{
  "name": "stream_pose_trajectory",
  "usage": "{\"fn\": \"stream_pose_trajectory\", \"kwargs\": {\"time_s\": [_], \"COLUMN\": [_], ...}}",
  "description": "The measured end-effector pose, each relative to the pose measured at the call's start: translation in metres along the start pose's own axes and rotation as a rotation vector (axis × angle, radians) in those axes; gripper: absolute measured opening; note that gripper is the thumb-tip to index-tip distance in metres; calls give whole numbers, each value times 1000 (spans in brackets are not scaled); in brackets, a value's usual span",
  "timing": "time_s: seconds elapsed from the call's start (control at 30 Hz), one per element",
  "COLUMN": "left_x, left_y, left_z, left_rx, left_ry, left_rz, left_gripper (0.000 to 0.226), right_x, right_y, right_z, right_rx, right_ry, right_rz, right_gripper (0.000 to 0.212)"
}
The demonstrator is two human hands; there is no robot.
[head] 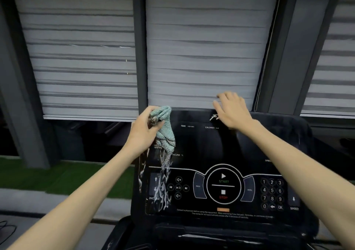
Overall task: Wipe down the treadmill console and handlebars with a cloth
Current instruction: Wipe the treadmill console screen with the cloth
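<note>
At the upper left corner of the console point(211, 146): fingers point(150, 110) of the left hand point(143, 134) curled round a bunched teal cloth point(163, 115), thumb pressed into the folds, clamped firmly. Loose end of the cloth with its checked trim hanging down, touching or just off the console's left edge; cannot tell which. Fingers point(225, 97) of the right hand point(233, 113) apart and nearly straight, holding nothing, raised over the top rim near the brand lettering. Contact with the rim not clear.

Progress, as a judgement: early. Pale streaks point(162, 188) down the left strip by the incline buttons, directly below the cloth; maybe wet smears, maybe glare. Seemingly a start made on that side only. No such marks on the display area, the start/stop ring point(223, 184), the number keypad point(271, 194) or the speed buttons at right, so probably all left to do. Handlebars out of view, presumably not yet wiped. Tray point(211, 236) beneath the console dull, with light scuffs or dust; likely also left.

Surface: glossy black panel, white printed legends, readouts dark and unlit. Smooth, so apt to show smears if left wet.

Room: closed grey striped blinds point(201, 48) behind, dark window posts point(139, 48) between them, a strip of green turf point(63, 175) on the floor at left. Dim light overall.
</note>
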State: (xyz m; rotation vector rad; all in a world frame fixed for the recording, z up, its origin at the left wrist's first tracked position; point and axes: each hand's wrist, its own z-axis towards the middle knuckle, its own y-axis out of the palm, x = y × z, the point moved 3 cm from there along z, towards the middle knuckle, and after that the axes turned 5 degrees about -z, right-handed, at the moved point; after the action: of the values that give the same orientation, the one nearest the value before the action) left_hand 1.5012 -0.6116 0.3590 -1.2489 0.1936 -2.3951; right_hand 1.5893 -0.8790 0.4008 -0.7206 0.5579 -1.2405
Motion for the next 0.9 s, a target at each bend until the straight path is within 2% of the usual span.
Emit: {"fn": "stream_pose_trajectory", "kwargs": {"time_s": [0.1, 0.2, 0.37, 0.47, 0.6, 0.77, 0.9], "left_x": [-3, -1, 0, -5, -9, -30, -33], "left_y": [-9, -15, -11, -5, 6, 17, 11], "left_z": [16, 27, 42, 42, 41, 32, 30], "left_rx": [54, 101, 54, 80, 56, -110, -165], "left_ry": [67, 232, 456, 529, 515, 582, 550], "left_rz": [155, 394, 704, 702, 638, 661, 507], "left_gripper": [45, 47, 39, 45, 48, 40, 43], "right_x": [-3, -4, 0, 0, 2, 0, 0], "right_y": [11, 17, 21, 23, 24, 23, 24], "right_z": [1, -4, 0, 0, 0, -1, 0], "right_rx": [-100, -62, -35, 13, 20, 18, 19], "right_ry": [-53, -115, -101, -118, -84, -86, -78], "right_rz": [-143, -233, -231, -241, -235, -247, -247], "right_gripper": [38, 24, 27, 29, 36, 31, 34]}}
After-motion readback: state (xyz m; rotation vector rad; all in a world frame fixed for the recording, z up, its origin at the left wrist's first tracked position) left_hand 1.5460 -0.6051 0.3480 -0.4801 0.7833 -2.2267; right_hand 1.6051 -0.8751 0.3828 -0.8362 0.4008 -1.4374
